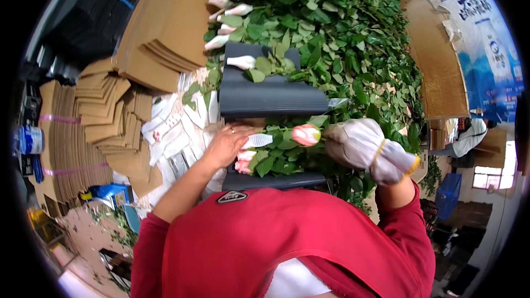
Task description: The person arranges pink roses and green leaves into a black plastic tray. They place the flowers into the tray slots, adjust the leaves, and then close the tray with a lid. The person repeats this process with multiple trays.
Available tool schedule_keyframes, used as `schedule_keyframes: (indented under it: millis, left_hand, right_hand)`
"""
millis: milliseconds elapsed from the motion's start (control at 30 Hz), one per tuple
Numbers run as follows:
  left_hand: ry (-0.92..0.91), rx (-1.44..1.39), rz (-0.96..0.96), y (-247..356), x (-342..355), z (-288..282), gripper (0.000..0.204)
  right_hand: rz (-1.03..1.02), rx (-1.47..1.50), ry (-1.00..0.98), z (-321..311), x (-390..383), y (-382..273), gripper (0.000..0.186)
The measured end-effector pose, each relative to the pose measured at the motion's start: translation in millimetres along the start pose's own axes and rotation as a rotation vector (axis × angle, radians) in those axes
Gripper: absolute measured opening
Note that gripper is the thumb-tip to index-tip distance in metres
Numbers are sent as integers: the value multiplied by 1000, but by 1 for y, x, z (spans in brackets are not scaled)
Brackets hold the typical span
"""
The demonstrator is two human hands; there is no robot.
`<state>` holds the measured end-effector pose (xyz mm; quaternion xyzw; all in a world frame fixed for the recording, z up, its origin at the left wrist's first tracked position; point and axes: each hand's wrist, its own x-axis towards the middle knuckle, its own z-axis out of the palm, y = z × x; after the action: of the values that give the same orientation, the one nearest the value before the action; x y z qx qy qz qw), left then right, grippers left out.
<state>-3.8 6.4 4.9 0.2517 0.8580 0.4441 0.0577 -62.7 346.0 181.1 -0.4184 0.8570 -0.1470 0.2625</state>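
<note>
My bare left hand (pixel 229 144), with a ring on one finger, lies over the left end of a dark trough, its fingers stretched out beside a white ribbed sleeve (pixel 258 141). Just below them are pink rose heads (pixel 244 161) with green leaves in the trough. A pale glove with a yellow cuff covers my right hand (pixel 356 146). It is closed around the stem of a single pink rose (pixel 305 135), whose bare bloom points left toward my left hand. Above the roses rises the dark ribbed panel (pixel 273 97) of the trough, with one white-sleeved rose (pixel 241 62) resting on it.
A large heap of leafy rose stems (pixel 342 33) fills the far side, its white-wrapped heads (pixel 229 8) facing left. Loose white sleeves (pixel 185 127) lie left of the trough. Beyond them stand folded cardboard pieces (pixel 105 113) and a strapped cardboard stack (pixel 61 143). Cardboard (pixel 441 60) borders the heap at right.
</note>
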Motion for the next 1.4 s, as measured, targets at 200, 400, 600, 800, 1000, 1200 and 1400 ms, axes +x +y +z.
schedule_keyframes:
  millis: [200, 400, 600, 800, 1000, 1200, 1400]
  left_hand:
    - [162, 74, 41, 4, 2, 4, 29]
    - [220, 414, 72, 8, -12, 6, 40]
    - [236, 224, 78, -2, -6, 11, 32]
    - [139, 7, -61, 0, -17, -11, 32]
    - [303, 745, -395, 42, -91, -88, 39]
    - [124, -51, -380, 49, -41, -44, 41]
    - [138, 19, -175, 25, -26, 0, 59]
  right_hand:
    - [-26, -605, 494, 98, 103, -18, 38]
    - [-125, -730, 575, 111, 117, -9, 46]
    - [-191, -799, 580, 123, 126, -2, 44]
    - [120, -590, 149, 83, 105, -52, 45]
    - [163, -238, 329, 24, 55, -88, 33]
    - [24, -150, 304, 33, 74, -106, 18]
    - [138, -212, -217, 83, 124, -79, 19]
